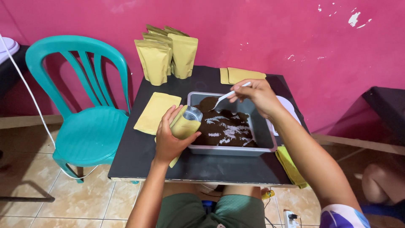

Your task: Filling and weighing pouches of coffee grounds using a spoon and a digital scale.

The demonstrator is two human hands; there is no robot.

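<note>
My left hand [171, 139] grips a yellow stand-up pouch [185, 126], tilted with its open mouth toward a grey tray [263, 135]. The tray holds dark brown grounds [225, 126] with pale streaks on top. My right hand [255, 95] pinches a white plastic spoon [225, 96] above the tray's far side, its bowl just over the grounds. The black table [202, 166] carries all of this.
Several filled yellow pouches [164, 55] stand at the table's back left. Flat empty pouches lie at the left [156, 112] and back [240, 75]. A yellow cloth [290, 166] hangs at the right edge. A teal plastic chair [84, 122] stands left; a pink wall lies behind.
</note>
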